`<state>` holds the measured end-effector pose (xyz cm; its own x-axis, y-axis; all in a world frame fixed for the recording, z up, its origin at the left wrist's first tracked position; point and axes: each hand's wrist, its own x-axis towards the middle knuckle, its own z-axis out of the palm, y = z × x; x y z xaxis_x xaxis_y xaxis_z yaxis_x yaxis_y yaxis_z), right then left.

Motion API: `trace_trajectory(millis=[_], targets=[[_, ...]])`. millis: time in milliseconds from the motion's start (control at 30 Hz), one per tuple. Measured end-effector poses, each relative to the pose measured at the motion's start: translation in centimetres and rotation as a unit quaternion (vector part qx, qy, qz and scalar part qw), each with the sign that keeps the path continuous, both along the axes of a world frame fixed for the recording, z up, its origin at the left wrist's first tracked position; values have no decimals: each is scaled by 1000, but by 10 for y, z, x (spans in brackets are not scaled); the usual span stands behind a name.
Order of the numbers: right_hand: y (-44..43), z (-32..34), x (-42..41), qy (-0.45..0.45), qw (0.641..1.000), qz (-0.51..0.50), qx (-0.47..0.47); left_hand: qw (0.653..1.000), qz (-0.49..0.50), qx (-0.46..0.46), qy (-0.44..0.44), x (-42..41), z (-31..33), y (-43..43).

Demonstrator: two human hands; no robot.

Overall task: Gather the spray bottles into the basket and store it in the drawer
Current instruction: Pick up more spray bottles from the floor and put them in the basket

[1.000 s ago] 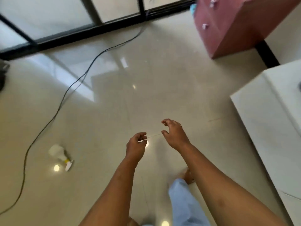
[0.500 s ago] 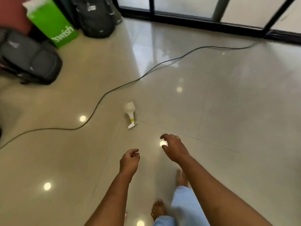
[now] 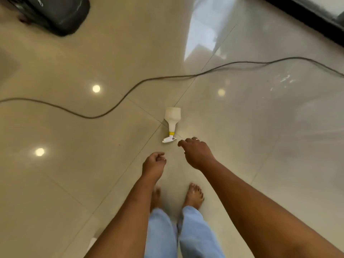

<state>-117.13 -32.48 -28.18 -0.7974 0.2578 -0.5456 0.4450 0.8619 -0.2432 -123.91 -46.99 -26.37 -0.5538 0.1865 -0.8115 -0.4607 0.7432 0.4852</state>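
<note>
A white spray bottle (image 3: 172, 123) with a yellow collar lies on its side on the glossy tiled floor, nozzle end towards me. My right hand (image 3: 196, 153) hovers just below and right of the nozzle, fingers loosely spread and holding nothing. My left hand (image 3: 153, 164) hangs lower and to the left, its fingers curled in on nothing. No basket or drawer is in view.
A black cable (image 3: 130, 90) snakes across the floor beyond the bottle. A dark bag (image 3: 59, 13) sits at the top left. A black door frame (image 3: 316, 15) runs along the top right. My bare feet (image 3: 193, 196) stand below my hands.
The view has swung left and down. The bottle now lies straight ahead and much closer, and my right hand has come near its nozzle. The pink cabinet and green bag have left the view.
</note>
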Motion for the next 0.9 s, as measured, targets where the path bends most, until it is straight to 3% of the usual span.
trace_trajectory(millis=[200,500,700,833,900], targets=[[12,-100,-52,-9,988,128,85,999,-9,-22,-39,-36,-94,4],[34,-213,-97,-9,917,331,223,994,-72,-38,-71,-72,-205,8],[41,-249,-124,-21,843,450,293,976,-194,-63,-77,-103,-233,28],[43,-252,-133,-10,800,490,346,981,-182,-49,-52,-111,-235,42],[45,-245,-129,-15,805,485,342,986,-158,-45,-21,-106,-228,44]])
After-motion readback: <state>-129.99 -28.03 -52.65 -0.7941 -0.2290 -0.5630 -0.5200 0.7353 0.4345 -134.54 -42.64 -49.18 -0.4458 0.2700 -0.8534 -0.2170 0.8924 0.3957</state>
